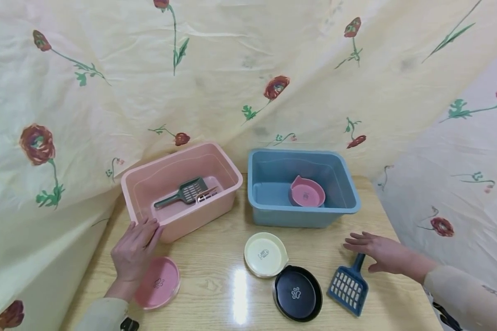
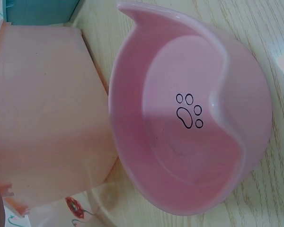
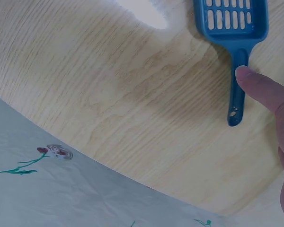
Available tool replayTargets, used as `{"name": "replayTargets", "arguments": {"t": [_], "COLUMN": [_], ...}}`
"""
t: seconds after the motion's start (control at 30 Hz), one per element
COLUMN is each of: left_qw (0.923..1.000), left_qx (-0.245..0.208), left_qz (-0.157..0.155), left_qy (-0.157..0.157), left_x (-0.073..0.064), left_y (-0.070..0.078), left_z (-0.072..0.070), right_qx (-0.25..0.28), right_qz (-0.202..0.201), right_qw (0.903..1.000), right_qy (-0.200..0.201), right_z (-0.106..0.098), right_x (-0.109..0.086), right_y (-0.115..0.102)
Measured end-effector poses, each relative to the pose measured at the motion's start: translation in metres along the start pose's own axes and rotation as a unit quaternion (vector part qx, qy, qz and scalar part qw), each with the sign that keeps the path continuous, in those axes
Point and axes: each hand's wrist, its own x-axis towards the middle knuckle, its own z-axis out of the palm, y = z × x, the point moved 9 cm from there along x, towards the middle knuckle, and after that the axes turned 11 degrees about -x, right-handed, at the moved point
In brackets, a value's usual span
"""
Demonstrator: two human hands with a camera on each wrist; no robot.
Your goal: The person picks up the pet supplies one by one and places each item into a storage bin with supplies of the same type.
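Note:
In the head view my left hand [image 1: 134,253] grips the near corner of a pink plastic bin [image 1: 203,223], its fingers over the rim. Inside that bin lie a dark grey-green litter scoop [image 1: 192,189] and a pale pink slotted piece [image 1: 207,194], partly hidden by the wall. Below the left hand sits a pink pet bowl [image 2: 184,113] with a paw print. My right hand [image 1: 377,250], fingers spread, is over the handle of a blue litter scoop [image 1: 349,288] lying on the table. In the right wrist view, the thumb [image 3: 262,87] overlaps the handle.
A blue bin [image 1: 290,218] with a small pink bowl [image 1: 308,193] in it stands at the back right. Before it are a cream bowl [image 1: 265,255] with a fish drawing and a black bowl [image 1: 297,293]. Flowered cloth [image 1: 232,69] hangs behind the wooden table [image 1: 207,294].

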Motion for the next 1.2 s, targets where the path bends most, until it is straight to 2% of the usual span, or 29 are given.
{"name": "replayTargets", "arguments": {"t": [0.23, 0.5, 0.97, 1.1, 1.2], "left_qw": [1.0, 0.9999, 0.9999, 0.9999, 0.9999], "left_qx": [-0.001, -0.007, -0.001, -0.002, 0.001], "left_qz": [0.003, 0.009, 0.003, 0.003, 0.003], "left_qy": [-0.004, 0.0, -0.012, -0.011, -0.013], "left_x": [0.002, 0.005, 0.003, 0.003, 0.002], "left_y": [0.0, 0.001, 0.0, -0.001, -0.001], "left_z": [0.002, 0.004, 0.004, 0.003, 0.002], "right_qx": [-0.001, -0.018, 0.007, 0.001, -0.018], "right_qz": [0.0, -0.022, -0.017, -0.02, -0.039], "right_qw": [1.0, 0.9989, 0.9996, 0.9994, 0.9972], "right_qy": [-0.006, 0.037, 0.02, 0.029, 0.06], "right_z": [0.017, 0.024, 0.039, 0.043, 0.042], "right_x": [0.002, 0.001, 0.002, 0.003, 0.005], "right_y": [0.003, -0.002, -0.007, -0.006, -0.008]}}
